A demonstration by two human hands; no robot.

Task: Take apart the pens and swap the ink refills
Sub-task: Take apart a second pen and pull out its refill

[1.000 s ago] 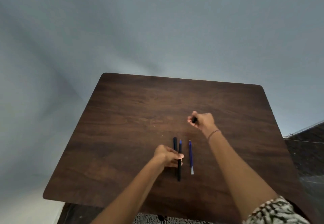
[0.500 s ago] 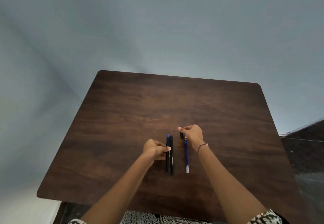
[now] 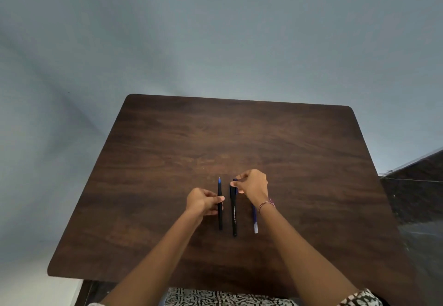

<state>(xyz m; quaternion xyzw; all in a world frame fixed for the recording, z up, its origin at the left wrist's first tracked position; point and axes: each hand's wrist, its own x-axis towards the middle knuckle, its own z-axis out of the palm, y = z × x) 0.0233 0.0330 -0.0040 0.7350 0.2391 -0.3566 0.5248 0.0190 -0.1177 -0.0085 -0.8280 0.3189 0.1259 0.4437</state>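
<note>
Three pen parts lie side by side on the brown wooden table (image 3: pixel 167 152). On the left is a slim black pen with a blue tip (image 3: pixel 219 217); my left hand (image 3: pixel 202 201) pinches its middle. In the centre lies a thicker black barrel with white lettering (image 3: pixel 234 214). My right hand (image 3: pixel 253 184) is at that barrel's far end, with its fingertips closed on a small dark pen piece (image 3: pixel 235 181). I cannot tell whether the piece touches the barrel. A loose blue refill with a clear end (image 3: pixel 255 221) lies on the right, its upper part hidden under my right wrist.
The table has rounded corners and stands against a plain grey-blue wall. A dark ledge (image 3: pixel 417 185) is off its right side. Patterned black-and-white cloth (image 3: pixel 227 298) shows at the near edge, between my forearms.
My right hand came in from the far right with the small piece to the centre barrel's far end. My left hand slid the blue-tipped pen left, away from that barrel.
</note>
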